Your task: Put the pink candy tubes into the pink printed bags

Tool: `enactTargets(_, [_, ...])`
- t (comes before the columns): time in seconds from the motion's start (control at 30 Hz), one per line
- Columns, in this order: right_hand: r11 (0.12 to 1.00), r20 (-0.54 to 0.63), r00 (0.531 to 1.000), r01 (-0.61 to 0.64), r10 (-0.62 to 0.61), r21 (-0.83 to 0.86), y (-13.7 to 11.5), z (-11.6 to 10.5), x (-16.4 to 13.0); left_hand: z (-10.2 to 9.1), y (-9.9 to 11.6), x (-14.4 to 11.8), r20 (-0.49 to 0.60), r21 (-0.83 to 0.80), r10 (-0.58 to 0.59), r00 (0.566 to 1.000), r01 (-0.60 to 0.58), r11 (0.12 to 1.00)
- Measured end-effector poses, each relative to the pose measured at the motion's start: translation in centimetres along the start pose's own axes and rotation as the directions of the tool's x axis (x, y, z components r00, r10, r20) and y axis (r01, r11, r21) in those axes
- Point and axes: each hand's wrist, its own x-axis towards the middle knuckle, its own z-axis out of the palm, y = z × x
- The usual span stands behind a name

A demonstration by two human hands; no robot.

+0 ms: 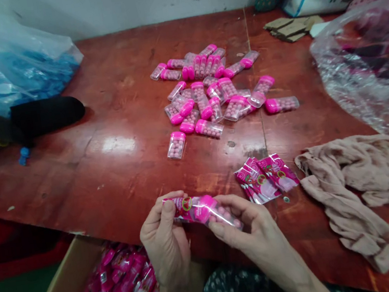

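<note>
Step in hand, by appearance: bagging. Left hand (164, 238) pinches pink wrapper (183, 205) open; right hand (245, 228) grips candy case (217, 212), pink cap at wrapper mouth, at counter (113, 143) near edge. Next move calls for straight push, wrapper held taut. Spare wrappers (267, 177) beside right hand; loose cases (213, 89) well apart; box (68, 291) below.

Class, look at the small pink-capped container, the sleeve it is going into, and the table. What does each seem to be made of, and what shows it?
Container, in the right hand: clear hard plastic, probably; pink balls show through.
Sleeve, pinched by the left hand: thin glossy printed film; it glints.
Table: likely wood with red-brown lacquer; glossy, scuffed.
</note>
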Motion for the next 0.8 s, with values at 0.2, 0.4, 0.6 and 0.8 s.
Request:
enactTargets(0.2, [1.000, 0.091, 0.996, -0.020, 0.020, 0.002, -0.4, -0.4, -0.1, 1.2, 0.0, -0.2, 0.024, -0.032, -0.065, 0.998, 0.065, 0.997])
enactTargets(0.4, [0.978, -0.027, 0.983, 0.176, -0.180, -0.114, -0.6, 0.1, -0.3, 2.8, 0.0, -0.5, 0.066, -0.157, -0.037, 0.997, 0.047, 0.987])
enactTargets(0.6, [0.900, -0.129, 0.920, 0.321, -0.371, -0.295, -0.4, 0.0, -1.1, 4.2, 1.5, -2.0, 0.210, -0.200, -0.165, 0.964, 0.207, 0.958])
enactTargets(0.8, [0.816, -0.147, 0.841, 0.439, -0.520, -0.376, -0.2, -0.4, -2.0, 5.1, 2.2, -3.2, 0.351, -0.182, -0.234, 0.907, 0.311, 0.933])
